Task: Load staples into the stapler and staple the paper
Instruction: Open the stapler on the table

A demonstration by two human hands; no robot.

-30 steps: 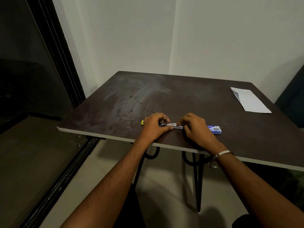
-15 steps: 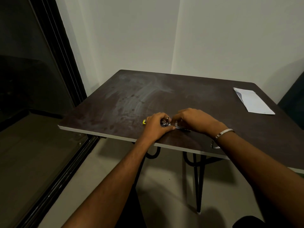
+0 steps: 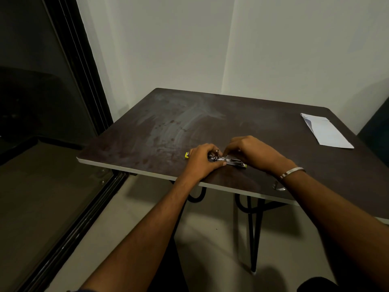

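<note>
A small stapler with a yellow body lies opened flat near the front edge of the dark table, its metal channel showing. My left hand grips its left part, with a yellow end sticking out past the knuckles. My right hand is curled over the channel's far side, fingertips down at the metal near the hinge. Whether those fingertips pinch staples is hidden. A folded white paper lies at the table's far right. The blue staple box is hidden behind my right hand.
The table stands in a corner against pale walls, on black metal legs. A dark glass sliding door runs along the left. A dark chair back shows at the right edge. A metal bracelet is on my right wrist.
My right hand has moved left from the staple box side onto the stapler's channel, covering the blue box. My left hand keeps its hold on the stapler.
</note>
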